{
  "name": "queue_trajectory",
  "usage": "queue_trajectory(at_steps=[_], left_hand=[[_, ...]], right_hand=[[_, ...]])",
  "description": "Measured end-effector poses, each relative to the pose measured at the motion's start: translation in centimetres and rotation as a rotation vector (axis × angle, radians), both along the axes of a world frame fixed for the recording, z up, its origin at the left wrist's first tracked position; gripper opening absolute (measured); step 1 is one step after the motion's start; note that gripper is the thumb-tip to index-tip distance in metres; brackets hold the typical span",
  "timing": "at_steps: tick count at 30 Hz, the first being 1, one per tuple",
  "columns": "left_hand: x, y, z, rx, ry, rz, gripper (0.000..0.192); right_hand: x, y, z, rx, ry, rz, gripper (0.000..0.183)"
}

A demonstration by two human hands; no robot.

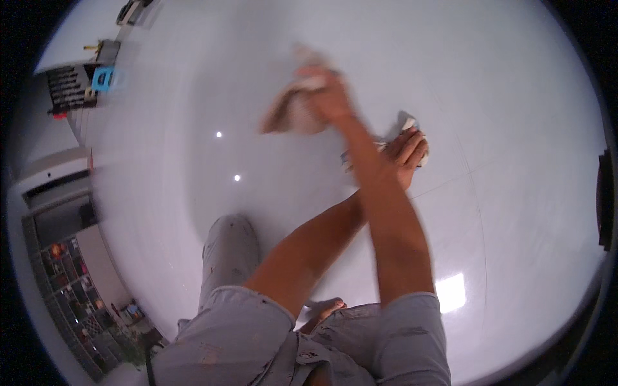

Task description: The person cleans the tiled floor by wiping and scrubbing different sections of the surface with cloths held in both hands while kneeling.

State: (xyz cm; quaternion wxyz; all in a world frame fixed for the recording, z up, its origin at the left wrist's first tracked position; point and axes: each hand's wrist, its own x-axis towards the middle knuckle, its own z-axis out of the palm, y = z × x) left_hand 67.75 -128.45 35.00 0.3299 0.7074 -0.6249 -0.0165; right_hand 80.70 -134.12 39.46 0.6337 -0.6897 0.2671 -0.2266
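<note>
My forearms cross, the right passing over the left. My right hand (330, 96) grips a beige cloth (304, 113), whose loose end hangs out to the left. Both are blurred, and whether that cloth touches the floor I cannot tell. Further right, my left hand (406, 150) presses down on a crumpled pale cloth with dark and blue patches (423, 155) on the glossy white tile floor (521, 120). Part of this second cloth is hidden behind my right forearm.
One bent knee (231, 251) and a bare foot (333, 309) are near me. Along the left rim are a blue plastic stool (103, 78), a staircase railing (70, 87) and a shelf unit with assorted items (72, 280). A dark object (604, 200) stands at the right rim.
</note>
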Motion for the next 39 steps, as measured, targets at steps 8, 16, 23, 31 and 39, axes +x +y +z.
queue_trajectory(at_steps=[8,16,23,31,39], left_hand=[[-1.4,-1.9,1.3,-0.033,0.086,-0.062,0.054],[15.8,1.9,1.7,0.017,-0.128,0.133,0.048],[36.0,16.6,7.5,0.227,0.255,0.793,0.04],[30.7,24.2,14.4,0.177,0.434,0.843,0.04],[20.4,21.0,19.2,0.339,0.539,0.473,0.052]], right_hand=[[-45.1,-15.9,-2.2,-0.786,0.57,-0.931,0.04],[-50.4,-5.4,-2.1,-0.523,1.367,-1.031,0.056],[-33.8,-4.8,2.3,-0.96,1.355,-0.873,0.074],[-4.3,9.9,7.8,-0.683,0.633,0.059,0.038],[-18.8,7.9,16.2,-0.298,0.305,-0.485,0.044]])
